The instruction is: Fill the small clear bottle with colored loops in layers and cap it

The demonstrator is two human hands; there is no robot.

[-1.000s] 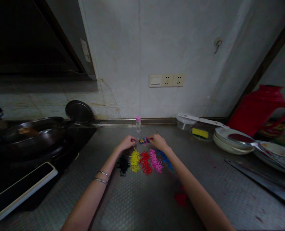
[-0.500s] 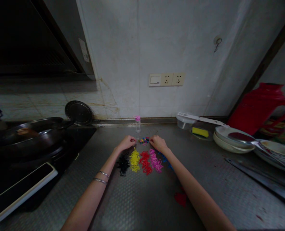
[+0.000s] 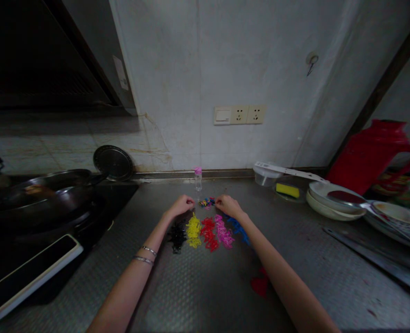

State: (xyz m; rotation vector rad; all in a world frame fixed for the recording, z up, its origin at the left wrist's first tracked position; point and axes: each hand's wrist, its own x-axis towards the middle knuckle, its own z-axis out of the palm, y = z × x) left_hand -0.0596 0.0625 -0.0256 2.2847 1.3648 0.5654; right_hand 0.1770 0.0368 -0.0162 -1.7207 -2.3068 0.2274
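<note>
Between my hands lies a small mixed-colour pile of rubber bands [image 3: 207, 202]. My left hand [image 3: 183, 205] is just left of it, fingertips pinched together; whatever they hold is too small to make out. At the pile's right edge my right hand [image 3: 227, 205] has its fingers curled down, and their tips are partly hidden. Nearer to me are sorted heaps of black bands [image 3: 177, 237], yellow bands [image 3: 193, 231], red bands [image 3: 209, 235], pink bands [image 3: 223, 232] and blue bands [image 3: 238, 228], the blue ones partly behind my right forearm.
A clear bottle with a pink top [image 3: 198, 179] stands behind the pile. To the right are a plastic tub [image 3: 265, 176], a yellow sponge [image 3: 287, 190], stacked bowls [image 3: 333, 210] and a red thermos [image 3: 371, 155]. A pan [image 3: 48, 185] and a phone-like slab [image 3: 31, 277] are left.
My right forearm has shifted slightly to the right, so more of the blue heap shows. Both hands stay in nearly the same place beside the mixed pile.
</note>
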